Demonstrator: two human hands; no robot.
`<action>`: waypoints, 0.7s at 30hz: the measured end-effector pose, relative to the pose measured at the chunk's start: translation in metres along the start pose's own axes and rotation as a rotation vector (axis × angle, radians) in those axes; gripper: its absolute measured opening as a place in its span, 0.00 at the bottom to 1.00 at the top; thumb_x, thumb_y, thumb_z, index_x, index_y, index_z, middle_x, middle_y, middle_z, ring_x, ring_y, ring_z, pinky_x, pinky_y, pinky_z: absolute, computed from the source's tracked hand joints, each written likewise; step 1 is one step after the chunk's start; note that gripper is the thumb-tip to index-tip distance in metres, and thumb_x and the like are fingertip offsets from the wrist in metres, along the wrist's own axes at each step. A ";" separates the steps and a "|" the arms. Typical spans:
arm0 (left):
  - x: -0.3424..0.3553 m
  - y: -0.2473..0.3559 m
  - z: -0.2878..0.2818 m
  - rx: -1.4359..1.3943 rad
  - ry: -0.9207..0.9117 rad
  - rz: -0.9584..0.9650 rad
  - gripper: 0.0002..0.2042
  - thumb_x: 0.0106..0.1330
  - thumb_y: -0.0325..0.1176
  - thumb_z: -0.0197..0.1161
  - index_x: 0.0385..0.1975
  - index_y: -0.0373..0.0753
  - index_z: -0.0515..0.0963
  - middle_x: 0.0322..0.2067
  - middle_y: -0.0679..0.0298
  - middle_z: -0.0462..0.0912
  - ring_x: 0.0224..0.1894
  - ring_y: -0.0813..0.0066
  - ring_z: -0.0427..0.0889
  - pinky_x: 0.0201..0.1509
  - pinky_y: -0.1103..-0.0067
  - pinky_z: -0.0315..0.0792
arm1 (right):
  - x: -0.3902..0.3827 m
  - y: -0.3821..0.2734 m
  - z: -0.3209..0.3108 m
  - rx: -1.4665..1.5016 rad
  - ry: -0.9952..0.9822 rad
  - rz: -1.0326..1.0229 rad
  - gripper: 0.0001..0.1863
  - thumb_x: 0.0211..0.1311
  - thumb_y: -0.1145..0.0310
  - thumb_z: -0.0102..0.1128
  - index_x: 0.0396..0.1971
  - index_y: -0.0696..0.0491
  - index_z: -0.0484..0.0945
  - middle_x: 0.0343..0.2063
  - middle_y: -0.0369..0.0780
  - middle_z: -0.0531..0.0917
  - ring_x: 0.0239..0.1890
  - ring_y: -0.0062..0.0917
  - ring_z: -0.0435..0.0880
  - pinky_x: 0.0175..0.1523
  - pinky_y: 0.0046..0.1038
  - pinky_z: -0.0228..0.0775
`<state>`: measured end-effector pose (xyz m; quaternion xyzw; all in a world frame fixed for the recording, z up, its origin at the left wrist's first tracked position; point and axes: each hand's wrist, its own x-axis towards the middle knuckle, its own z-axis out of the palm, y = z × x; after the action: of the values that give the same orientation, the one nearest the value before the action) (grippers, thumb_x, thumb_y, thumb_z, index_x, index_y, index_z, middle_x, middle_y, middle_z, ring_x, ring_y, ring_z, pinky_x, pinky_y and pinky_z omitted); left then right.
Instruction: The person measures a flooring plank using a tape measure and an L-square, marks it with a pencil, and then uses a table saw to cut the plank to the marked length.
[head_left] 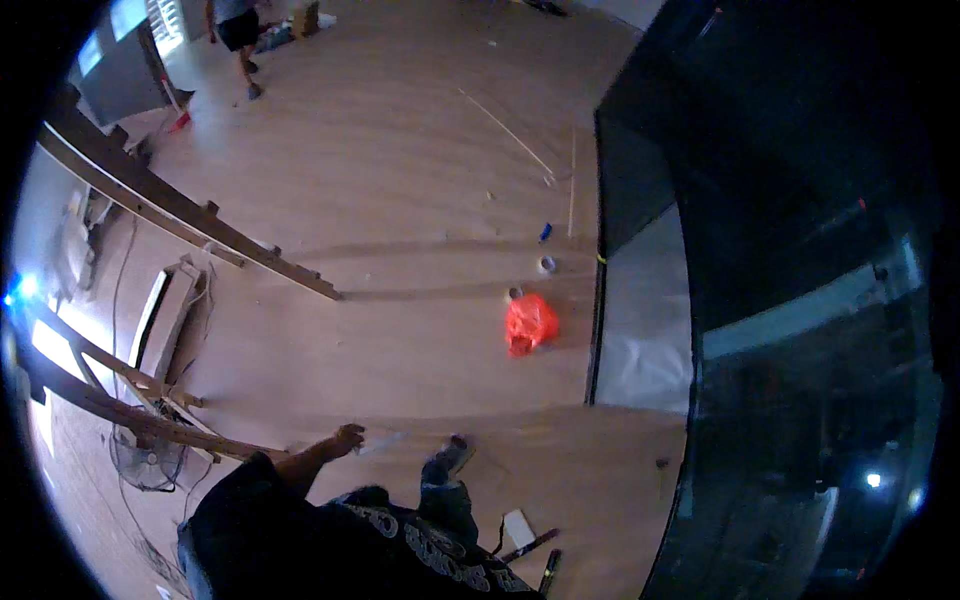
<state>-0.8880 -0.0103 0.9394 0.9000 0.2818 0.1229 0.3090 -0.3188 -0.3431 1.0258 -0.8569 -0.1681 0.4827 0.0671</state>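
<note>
My left hand (349, 438) reaches out at the end of my bare forearm, low above the brown floor. Its fingers are small and blurred, so their grip is unclear. Just beside it shows a faint pale strip (383, 443); whether the hand touches it I cannot make out. My right hand is out of sight. A shoe (450, 455) and trouser leg appear below my dark shirt. Ahead on the floor lies a crumpled red plastic bag (530, 326), with a tape-like roll (546, 265) and a small blue object (545, 232) beyond it.
Long wooden frames (190, 212) stand at left, near a round fan (148, 462) and cables. A large dark panel structure (780, 330) rises at right. Thin strips (510, 132) lie farther off. A white box (519, 528) is near my feet. Another person (240, 40) is far left.
</note>
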 end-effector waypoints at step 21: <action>0.226 -0.315 -0.269 0.389 -0.776 -0.515 0.09 0.65 0.31 0.56 0.36 0.37 0.83 0.44 0.50 0.84 0.51 0.52 0.81 0.55 0.63 0.76 | 0.278 -0.623 -0.166 -0.173 -0.016 -0.295 0.17 0.71 0.59 0.51 0.40 0.59 0.78 0.27 0.43 0.78 0.26 0.31 0.77 0.37 0.39 0.78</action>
<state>-0.9466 0.4577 0.9622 0.8216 0.3767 -0.3557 0.2379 -0.1848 0.3452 1.0623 -0.8215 -0.3336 0.4582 0.0619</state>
